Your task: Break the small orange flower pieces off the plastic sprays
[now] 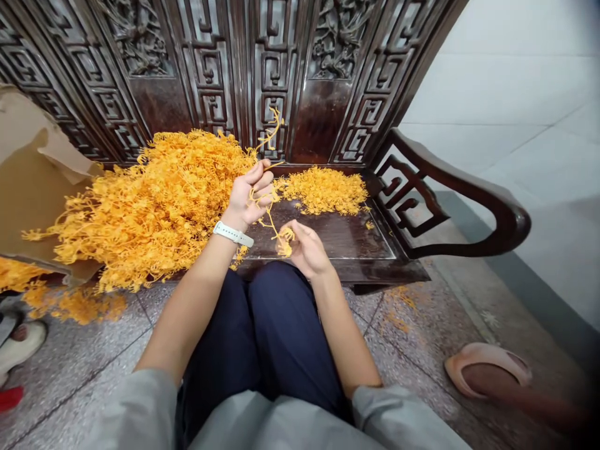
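My left hand (253, 192), with a pale watch band at its wrist, is closed on a thin orange-yellow plastic stem (268, 215). One end of the stem rises above the fingers and branches hang below them. At the lower end, the fingers of my right hand (307, 249) pinch a small orange piece (284, 242). A large heap of orange sprigs (164, 200) lies on the bench to the left of my hands. Beyond my hands, to the right, a smaller pile of orange pieces (328, 189) rests on the dark wooden seat (347, 237).
A torn cardboard box (37, 187) stands at the left. The bench has a carved back (272, 62) and a curved armrest (473, 187) at the right. Orange bits (398, 309) lie on the floor, with a slipper (487, 369) at the lower right.
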`<state>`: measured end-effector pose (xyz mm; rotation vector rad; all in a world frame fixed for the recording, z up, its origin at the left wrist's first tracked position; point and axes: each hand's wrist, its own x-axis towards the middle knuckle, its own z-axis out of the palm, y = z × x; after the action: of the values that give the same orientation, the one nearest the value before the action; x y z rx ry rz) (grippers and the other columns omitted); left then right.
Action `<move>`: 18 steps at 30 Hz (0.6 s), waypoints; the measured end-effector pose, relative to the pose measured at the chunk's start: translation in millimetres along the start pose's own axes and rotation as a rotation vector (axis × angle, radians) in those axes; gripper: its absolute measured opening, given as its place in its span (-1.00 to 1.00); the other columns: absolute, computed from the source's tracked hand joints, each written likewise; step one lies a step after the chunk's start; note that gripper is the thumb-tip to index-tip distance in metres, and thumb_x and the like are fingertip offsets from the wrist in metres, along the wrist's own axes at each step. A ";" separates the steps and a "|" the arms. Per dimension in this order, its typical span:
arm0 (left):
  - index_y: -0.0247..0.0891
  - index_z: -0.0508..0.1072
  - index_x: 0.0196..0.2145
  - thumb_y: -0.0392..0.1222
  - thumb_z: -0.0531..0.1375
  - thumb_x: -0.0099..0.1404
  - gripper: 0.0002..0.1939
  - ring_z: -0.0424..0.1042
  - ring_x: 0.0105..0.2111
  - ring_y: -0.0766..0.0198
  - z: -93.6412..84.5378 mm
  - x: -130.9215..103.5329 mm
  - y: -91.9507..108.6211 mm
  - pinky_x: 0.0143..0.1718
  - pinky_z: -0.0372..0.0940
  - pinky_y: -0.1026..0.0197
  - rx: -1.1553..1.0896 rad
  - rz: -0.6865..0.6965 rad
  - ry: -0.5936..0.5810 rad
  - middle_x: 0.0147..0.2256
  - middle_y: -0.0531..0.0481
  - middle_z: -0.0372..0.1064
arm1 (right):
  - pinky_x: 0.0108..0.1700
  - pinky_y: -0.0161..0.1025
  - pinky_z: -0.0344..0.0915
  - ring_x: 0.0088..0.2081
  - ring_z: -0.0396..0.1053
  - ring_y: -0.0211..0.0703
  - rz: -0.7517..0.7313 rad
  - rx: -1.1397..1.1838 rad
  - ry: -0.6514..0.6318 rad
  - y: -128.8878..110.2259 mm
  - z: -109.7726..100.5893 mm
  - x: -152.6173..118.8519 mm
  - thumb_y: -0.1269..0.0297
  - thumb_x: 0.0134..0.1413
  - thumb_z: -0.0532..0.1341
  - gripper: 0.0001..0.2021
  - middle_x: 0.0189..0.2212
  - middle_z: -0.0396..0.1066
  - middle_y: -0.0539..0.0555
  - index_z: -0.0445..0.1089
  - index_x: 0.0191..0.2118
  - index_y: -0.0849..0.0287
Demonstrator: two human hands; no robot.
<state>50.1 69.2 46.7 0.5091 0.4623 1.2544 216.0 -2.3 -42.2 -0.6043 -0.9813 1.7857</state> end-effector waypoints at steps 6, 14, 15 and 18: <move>-0.26 0.42 -0.28 -0.24 -0.07 0.72 -0.59 -0.08 -0.77 0.49 -10.2 5.9 7.2 -0.75 -0.16 0.42 -0.023 0.040 0.073 -0.64 0.23 -0.14 | -0.31 -0.27 0.28 -0.45 0.29 -0.27 -0.250 -0.321 0.016 2.3 1.6 -11.6 -0.04 0.26 0.45 -0.63 -0.49 0.38 -0.05 0.46 -0.34 0.14; -0.25 0.34 -0.36 -0.22 0.07 0.67 -0.64 -0.06 -0.78 0.51 -3.7 6.3 -0.7 -0.78 -0.22 0.44 0.100 -0.160 0.147 -0.64 0.25 -0.06 | -0.16 -0.16 0.32 -0.32 0.38 -0.17 -0.713 -0.768 -0.601 -43.4 18.9 -54.3 0.34 0.54 0.18 -0.71 -0.42 0.47 0.06 0.45 -0.33 0.13; -0.25 0.33 -0.36 -0.23 0.08 0.67 -0.65 -0.06 -0.78 0.51 -6.1 7.9 1.3 -0.78 -0.21 0.44 0.084 -0.132 0.169 -0.64 0.26 -0.06 | -0.16 -0.19 0.34 -0.32 0.41 -0.20 -0.752 -0.687 -0.740 -46.7 21.7 -68.1 0.30 0.56 0.16 -0.67 -0.41 0.50 0.05 0.46 -0.34 0.10; -0.24 0.29 -0.36 -0.24 -0.02 0.71 -0.60 -0.09 -0.79 0.52 -22.1 13.5 15.6 -0.77 -0.19 0.45 0.009 0.003 0.280 -0.66 0.27 -0.09 | -0.32 -0.31 0.37 -0.40 0.43 -0.33 -0.908 -0.417 -1.102 -51.2 21.2 -103.9 -0.09 0.48 0.23 -0.50 -0.42 0.55 -0.06 0.44 -0.52 0.00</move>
<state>28.4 88.2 37.7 0.3420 0.7028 1.3328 268.2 -94.4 9.2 0.6533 -1.9692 0.9735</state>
